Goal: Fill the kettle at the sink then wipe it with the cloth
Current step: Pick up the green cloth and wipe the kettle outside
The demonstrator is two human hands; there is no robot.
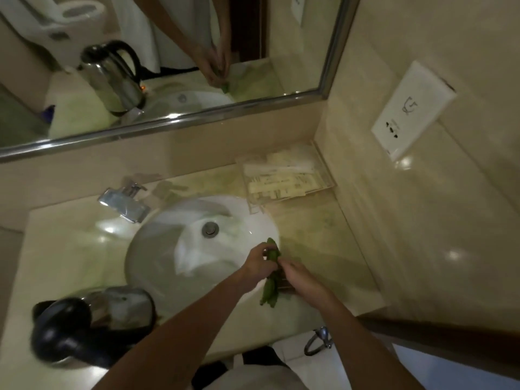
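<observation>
A steel kettle (118, 308) with a black lid and handle stands on the counter at the near left, beside the white oval sink (168, 249). A green cloth (270, 288), twisted into a roll, is at the sink's right rim. My left hand (260, 263) grips its upper part and my right hand (299, 278) grips its lower part, both closed around it. The chrome faucet (123, 202) sits at the sink's far left, with no water visibly running.
A clear tray (327, 181) of wrapped toiletries sits at the counter's far right corner. A mirror (253, 38) spans the wall above, reflecting kettle and hands. A white socket plate (410, 111) is on the right wall. The counter's front edge is near my body.
</observation>
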